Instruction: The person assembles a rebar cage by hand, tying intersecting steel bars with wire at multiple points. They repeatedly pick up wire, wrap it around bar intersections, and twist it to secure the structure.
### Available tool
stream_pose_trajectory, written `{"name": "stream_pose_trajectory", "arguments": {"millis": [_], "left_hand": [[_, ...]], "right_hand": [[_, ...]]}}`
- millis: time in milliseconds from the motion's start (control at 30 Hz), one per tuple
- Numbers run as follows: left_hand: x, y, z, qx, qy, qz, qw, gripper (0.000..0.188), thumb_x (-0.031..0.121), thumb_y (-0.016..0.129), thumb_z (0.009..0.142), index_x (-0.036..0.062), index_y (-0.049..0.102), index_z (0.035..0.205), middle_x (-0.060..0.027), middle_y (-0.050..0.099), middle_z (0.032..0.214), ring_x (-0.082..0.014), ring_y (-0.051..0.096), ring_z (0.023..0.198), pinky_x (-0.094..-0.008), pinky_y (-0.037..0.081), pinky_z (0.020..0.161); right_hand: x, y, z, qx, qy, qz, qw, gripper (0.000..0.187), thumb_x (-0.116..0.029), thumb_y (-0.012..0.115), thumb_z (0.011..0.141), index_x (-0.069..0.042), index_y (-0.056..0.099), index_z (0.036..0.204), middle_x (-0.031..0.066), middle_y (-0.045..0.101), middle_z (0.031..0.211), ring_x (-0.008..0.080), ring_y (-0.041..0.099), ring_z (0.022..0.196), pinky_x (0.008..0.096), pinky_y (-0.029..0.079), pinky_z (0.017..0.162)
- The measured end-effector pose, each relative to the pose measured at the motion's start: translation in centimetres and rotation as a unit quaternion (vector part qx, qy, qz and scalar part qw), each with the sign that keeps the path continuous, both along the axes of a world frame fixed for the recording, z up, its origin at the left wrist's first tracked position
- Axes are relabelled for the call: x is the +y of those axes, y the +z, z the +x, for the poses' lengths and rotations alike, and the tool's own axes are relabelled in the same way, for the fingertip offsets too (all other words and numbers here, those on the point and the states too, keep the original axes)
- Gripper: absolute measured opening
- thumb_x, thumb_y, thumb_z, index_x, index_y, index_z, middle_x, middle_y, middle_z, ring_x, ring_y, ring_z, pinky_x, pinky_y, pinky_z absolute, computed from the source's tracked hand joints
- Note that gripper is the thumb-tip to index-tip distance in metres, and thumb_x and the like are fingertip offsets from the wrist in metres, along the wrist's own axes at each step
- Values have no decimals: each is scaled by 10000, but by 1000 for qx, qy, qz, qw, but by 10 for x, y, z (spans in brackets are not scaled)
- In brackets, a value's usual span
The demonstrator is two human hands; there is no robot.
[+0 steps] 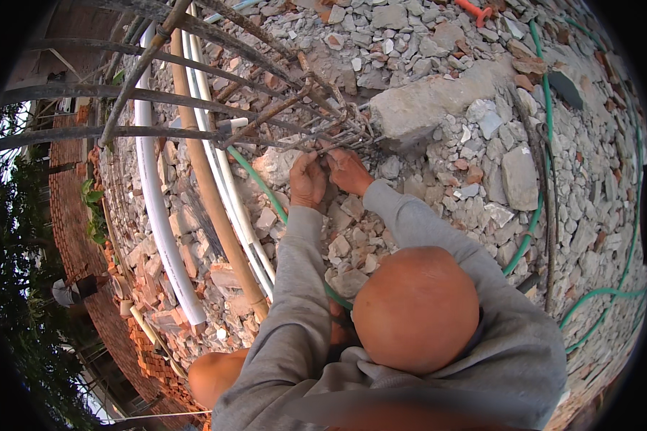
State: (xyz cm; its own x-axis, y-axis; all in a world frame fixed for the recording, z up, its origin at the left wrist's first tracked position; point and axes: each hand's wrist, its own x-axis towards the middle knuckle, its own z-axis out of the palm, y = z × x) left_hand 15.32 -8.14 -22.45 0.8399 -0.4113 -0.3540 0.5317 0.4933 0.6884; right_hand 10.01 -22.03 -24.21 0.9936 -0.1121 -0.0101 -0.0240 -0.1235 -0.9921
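Rusty steel rebar rods (194, 108) tied into a cage reach in from the upper left and narrow to a bunched end (349, 129) by a concrete block. Right at that end, both hands come close together. My left hand (308, 179) has its fingers curled in against the thumb, in a pinch just under the rods. My right hand (348, 171) is closed too, its fingertips against the thin rods and wire at the cage end. Whatever the fingers pinch is too small and hidden to make out. Grey sleeves cover both forearms.
Broken concrete and brick rubble (474, 165) covers the ground. A large concrete block (435, 104) lies just beyond my right hand. White pipes (154, 208) and a bamboo pole (216, 208) lie on the left. Green hoses (546, 129) run at right and under the cage.
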Motion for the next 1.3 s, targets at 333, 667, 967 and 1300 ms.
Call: {"name": "stream_pose_trajectory", "arguments": {"millis": [333,667,967,1300], "left_hand": [[7,3,3,-10,-39,14,999,229,71,642,870,8,663,1089,-119,715,1074,-253,653,979,-414,498,899],[-71,18,-44,-66,346,271,896,261,-39,666,898,-1,666,1157,-73,706,945,-174,654,780,-281,530,740],[-62,85,-53,-409,69,623,663,185,73,600,887,-47,668,1011,-249,663,903,-415,658,850,-503,520,796],[-43,79,-5,-475,-102,666,566,131,89,635,849,-40,632,866,-287,665,920,-518,638,894,-593,502,802]], "right_hand": [[-10,-15,9,-22,2,-29,999,143,-135,639,923,-22,721,889,226,719,881,445,695,847,498,550,747],[4,-36,9,-148,-96,-176,969,127,-142,754,819,-41,696,868,195,714,823,405,703,745,508,565,674],[-6,3,-10,-215,-146,-224,939,177,-161,766,778,-87,696,923,123,693,799,380,691,750,473,561,656],[-16,14,-22,-58,-51,-47,996,183,-130,654,904,-2,664,1035,292,678,901,506,660,887,566,504,778]]}}
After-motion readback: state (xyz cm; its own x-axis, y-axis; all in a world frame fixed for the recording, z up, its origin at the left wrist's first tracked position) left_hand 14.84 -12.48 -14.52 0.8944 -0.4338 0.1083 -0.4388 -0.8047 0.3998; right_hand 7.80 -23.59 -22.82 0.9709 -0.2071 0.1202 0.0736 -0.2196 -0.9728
